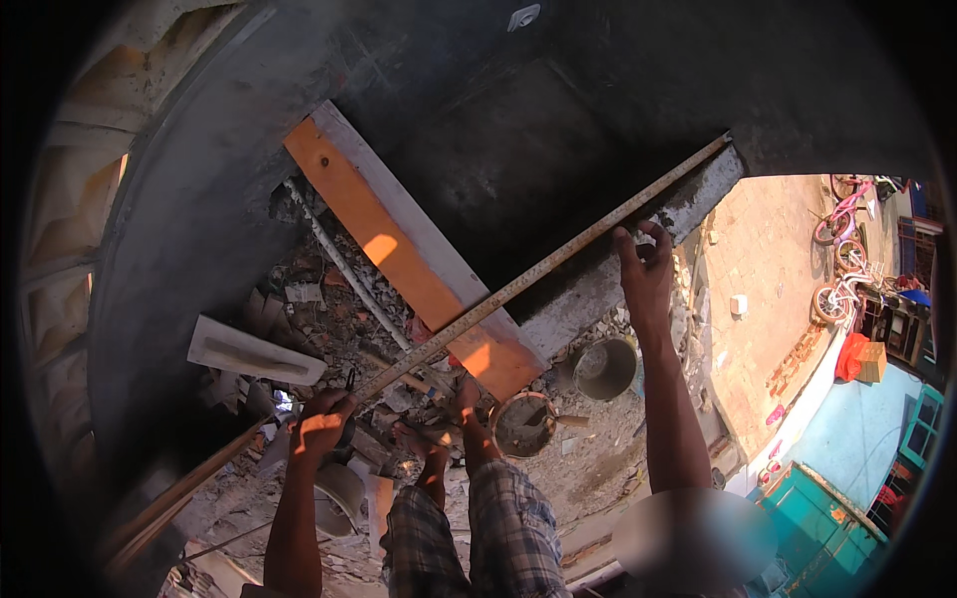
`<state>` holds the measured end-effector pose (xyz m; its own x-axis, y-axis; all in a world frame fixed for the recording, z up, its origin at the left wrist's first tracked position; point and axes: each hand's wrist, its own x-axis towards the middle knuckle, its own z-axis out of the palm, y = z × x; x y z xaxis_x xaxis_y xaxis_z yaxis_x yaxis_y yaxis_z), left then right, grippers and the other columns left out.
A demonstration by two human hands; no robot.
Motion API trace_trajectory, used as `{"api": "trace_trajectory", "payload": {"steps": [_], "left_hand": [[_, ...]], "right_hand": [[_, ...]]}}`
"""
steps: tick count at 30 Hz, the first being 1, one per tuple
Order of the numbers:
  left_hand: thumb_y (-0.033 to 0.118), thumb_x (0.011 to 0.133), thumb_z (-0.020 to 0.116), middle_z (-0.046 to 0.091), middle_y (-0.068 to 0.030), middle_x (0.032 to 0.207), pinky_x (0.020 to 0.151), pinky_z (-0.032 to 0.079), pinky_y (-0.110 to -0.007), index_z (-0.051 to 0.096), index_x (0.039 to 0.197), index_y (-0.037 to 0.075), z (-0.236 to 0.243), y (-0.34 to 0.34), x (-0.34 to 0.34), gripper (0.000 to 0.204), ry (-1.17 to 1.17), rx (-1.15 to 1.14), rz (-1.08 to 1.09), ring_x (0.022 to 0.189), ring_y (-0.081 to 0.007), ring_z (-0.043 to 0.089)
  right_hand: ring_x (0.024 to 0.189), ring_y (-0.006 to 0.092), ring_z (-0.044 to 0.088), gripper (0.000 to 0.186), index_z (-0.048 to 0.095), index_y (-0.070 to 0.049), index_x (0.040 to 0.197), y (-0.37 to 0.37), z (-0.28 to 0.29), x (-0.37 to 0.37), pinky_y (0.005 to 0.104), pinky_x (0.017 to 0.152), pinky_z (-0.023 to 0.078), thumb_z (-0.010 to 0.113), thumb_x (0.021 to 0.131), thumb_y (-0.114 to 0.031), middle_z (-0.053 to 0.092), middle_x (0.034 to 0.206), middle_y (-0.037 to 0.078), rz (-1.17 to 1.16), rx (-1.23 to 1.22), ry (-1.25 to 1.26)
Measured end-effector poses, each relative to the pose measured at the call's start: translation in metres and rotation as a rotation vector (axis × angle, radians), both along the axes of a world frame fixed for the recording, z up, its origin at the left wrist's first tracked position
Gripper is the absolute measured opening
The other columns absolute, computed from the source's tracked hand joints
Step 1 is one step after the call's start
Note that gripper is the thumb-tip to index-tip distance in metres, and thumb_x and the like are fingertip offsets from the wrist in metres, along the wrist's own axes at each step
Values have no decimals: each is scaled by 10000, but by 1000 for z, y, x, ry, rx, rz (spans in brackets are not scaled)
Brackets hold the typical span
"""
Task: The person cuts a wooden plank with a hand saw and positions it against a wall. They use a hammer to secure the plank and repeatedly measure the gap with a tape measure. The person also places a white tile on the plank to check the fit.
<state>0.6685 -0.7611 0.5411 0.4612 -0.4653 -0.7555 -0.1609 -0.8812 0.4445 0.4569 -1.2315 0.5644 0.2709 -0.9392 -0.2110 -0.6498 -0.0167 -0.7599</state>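
My left hand (321, 424) grips the near end of a long, pale yellow measuring tape (533, 270), with a dark object, partly hidden, at the fingers. The tape runs diagonally up to the far right corner of a concrete ledge (583, 304), crossing an orange-faced board (354, 214). My right hand (643, 259) is at the ledge just below the tape, fingers bent and apart; whether it touches the tape is unclear. The board slopes from upper left down toward the ledge, over a dark recess (498, 169). My bare feet are among rubble below.
Rubble (299, 279), a pale pipe (339, 259), a loose plank (254, 349), a grey bucket (603, 367) and a mortar bucket (523, 424) surround my feet. Timber (179, 493) leans at lower left. Right, outside, are bicycles (839, 259), bricks (793, 364) and a teal door (817, 523).
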Motion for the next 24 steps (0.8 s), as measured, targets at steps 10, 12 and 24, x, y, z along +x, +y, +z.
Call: {"api": "trace_trajectory", "payload": {"steps": [10,12,24], "left_hand": [[350,1011,617,658,-182,864,748,475,-419,696,1014,-3,-6,6,7,361,62,-32,-33,806,-323,619],[342,1016,611,650,-174,848,742,470,-412,696,1012,-3,2,-6,8,355,115,-14,-17,797,-311,614],[361,1021,598,676,-169,916,797,485,-401,689,1054,8,4,-7,0,366,118,79,-21,854,-306,632]], "right_hand": [[1253,398,456,1013,460,-103,1496,189,15,-19,572,1081,336,894,666,-491,475,1380,190,549,-193,441],[1252,386,460,1017,453,-112,1497,197,10,-15,563,1078,335,888,663,-499,478,1381,184,504,-132,491],[1265,371,449,1097,423,-129,1523,206,-12,-12,556,1036,316,904,609,-501,489,1375,157,449,-133,531]]}}
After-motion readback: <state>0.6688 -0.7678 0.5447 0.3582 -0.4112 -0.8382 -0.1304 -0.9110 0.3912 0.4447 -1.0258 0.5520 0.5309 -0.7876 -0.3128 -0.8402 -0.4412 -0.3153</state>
